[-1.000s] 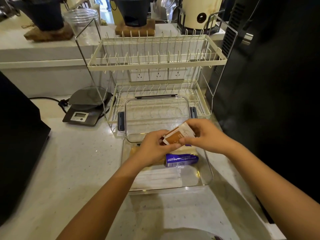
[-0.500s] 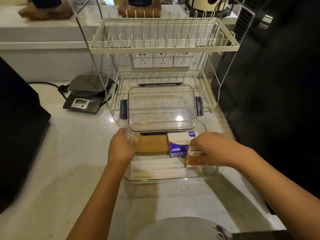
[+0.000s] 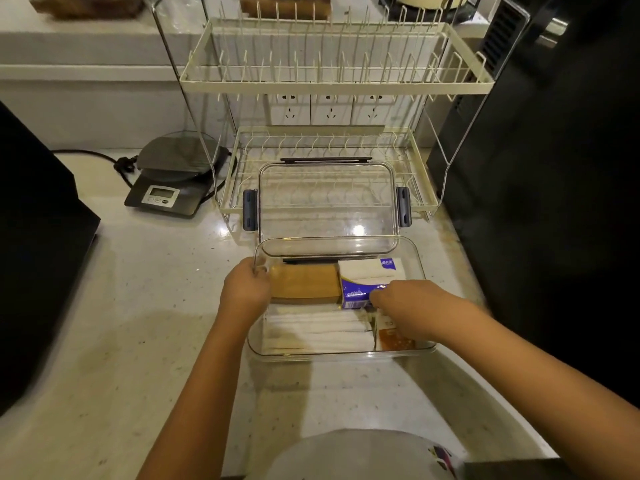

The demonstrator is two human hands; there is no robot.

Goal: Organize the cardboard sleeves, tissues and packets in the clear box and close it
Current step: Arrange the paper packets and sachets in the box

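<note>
the clear plastic box point(image 3: 341, 353) sits on the pale speckled counter point(image 3: 145, 306), open, with its clear lid with dark side clips point(image 3: 327, 199) lying just behind it against the cream wire dish rack point(image 3: 332, 81). inside, the stack of brown cardboard sleeves point(image 3: 304, 284) lies at the back left, the white and purple tissue pack point(image 3: 363, 280) at the back right, a row of white paper-wrapped sticks point(image 3: 318, 329) along the front, and the orange and white packets point(image 3: 393, 337) in the front right corner

the left hand point(image 3: 244, 289) curls over the box's left wall and steadies it. the right hand point(image 3: 403, 304) reaches into the right side, over the packets and touching the tissue pack; whether its fingers grip anything cannot be told, as they are hidden under the hand

to do this step well, the packets should probably be pressed flat into their corner below the rim while the left hand keeps the box from sliding, so the lid can seat

compared with half a second earlier, the right hand has sunk lower and further left, the packets now lie down in the corner rather than held up at the rim, and the left hand is unchanged on the wall
</note>
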